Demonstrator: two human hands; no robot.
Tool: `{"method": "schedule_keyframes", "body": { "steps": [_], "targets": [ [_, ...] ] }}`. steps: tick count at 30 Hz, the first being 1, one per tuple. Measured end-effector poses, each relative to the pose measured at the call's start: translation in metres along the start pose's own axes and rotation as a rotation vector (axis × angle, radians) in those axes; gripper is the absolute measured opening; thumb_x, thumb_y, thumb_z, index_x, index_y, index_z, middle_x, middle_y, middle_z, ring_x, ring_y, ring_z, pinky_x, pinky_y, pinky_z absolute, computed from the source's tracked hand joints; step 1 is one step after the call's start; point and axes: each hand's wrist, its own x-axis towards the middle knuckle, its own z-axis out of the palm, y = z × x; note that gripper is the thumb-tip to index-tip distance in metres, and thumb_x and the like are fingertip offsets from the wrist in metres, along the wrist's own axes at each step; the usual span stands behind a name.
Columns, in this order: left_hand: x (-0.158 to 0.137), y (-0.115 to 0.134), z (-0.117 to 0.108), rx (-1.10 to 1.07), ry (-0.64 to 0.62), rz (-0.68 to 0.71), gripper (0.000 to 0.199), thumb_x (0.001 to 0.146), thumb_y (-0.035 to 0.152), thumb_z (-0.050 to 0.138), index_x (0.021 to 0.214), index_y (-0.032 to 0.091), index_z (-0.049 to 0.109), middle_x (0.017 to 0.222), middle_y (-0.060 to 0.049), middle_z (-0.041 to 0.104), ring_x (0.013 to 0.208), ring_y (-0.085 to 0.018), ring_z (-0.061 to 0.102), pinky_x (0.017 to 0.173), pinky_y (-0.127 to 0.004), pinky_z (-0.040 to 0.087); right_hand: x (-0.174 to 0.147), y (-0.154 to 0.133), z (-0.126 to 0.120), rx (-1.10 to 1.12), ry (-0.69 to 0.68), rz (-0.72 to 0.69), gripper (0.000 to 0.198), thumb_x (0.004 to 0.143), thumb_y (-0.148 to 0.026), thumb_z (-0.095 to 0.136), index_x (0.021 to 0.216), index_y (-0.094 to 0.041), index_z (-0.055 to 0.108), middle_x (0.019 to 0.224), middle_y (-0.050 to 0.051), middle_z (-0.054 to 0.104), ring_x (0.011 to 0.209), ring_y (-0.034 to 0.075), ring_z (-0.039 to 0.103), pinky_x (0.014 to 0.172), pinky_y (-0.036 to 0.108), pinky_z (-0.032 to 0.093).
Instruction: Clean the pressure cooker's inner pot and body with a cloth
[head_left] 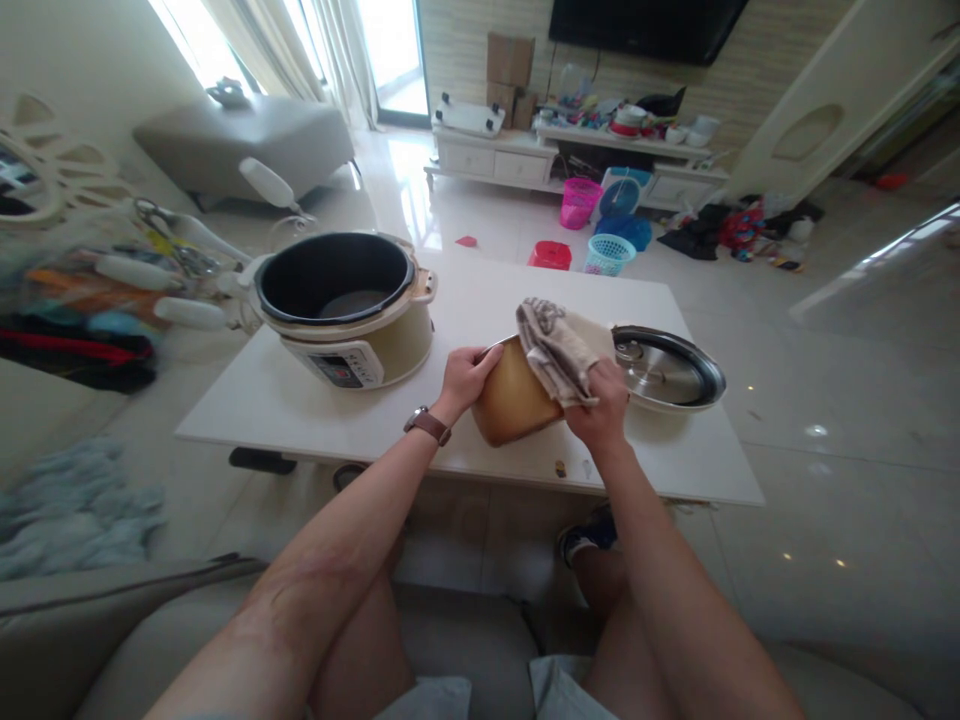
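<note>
My left hand (466,380) is closed around the rim of a golden-brown pot (510,395), which is tilted over the front of the white table. In my right hand (604,405) is a beige patterned cloth (561,345), bunched against the pot's right side and draped over its top edge. The pot's inside is hidden from here. To the left stands an electric pressure cooker (390,335) without its lid, dark inside, with a control panel facing me. A round metal lid (667,372) lies underside up to the right of the cloth.
The white table (247,400) spans the space before me, with small bits (560,468) near its front edge. Beyond it are a red stool (550,255), a light-blue basket (609,254) and a pink basket (580,203). A white fan-like fixture (195,313) is at left.
</note>
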Motion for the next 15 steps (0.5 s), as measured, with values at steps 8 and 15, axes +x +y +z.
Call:
{"method": "schedule_keyframes", "body": {
  "steps": [8, 15],
  "targets": [
    [-0.003, -0.004, 0.0, -0.001, 0.026, -0.029, 0.066, 0.09, 0.067, 0.059, 0.054, 0.022, 0.028, 0.057, 0.003, 0.022, 0.057, -0.01, 0.021, 0.054, -0.031, 0.015, 0.003, -0.003, 0.003, -0.024, -0.017, 0.024, 0.04, 0.094, -0.043, 0.056, 0.122, -0.022, 0.074, 0.121, 0.014, 0.078, 0.121, 0.035, 0.07, 0.102, 0.05, 0.055],
    [-0.008, -0.02, -0.004, -0.042, 0.088, -0.031, 0.065, 0.088, 0.066, 0.06, 0.053, 0.023, 0.026, 0.056, 0.004, 0.021, 0.055, -0.01, 0.019, 0.054, -0.031, 0.014, 0.0, 0.013, 0.012, 0.181, 0.128, 0.357, 0.035, 0.091, -0.037, 0.065, 0.119, -0.02, 0.075, 0.121, 0.014, 0.08, 0.118, 0.032, 0.073, 0.109, 0.048, 0.056]
  ]
}}
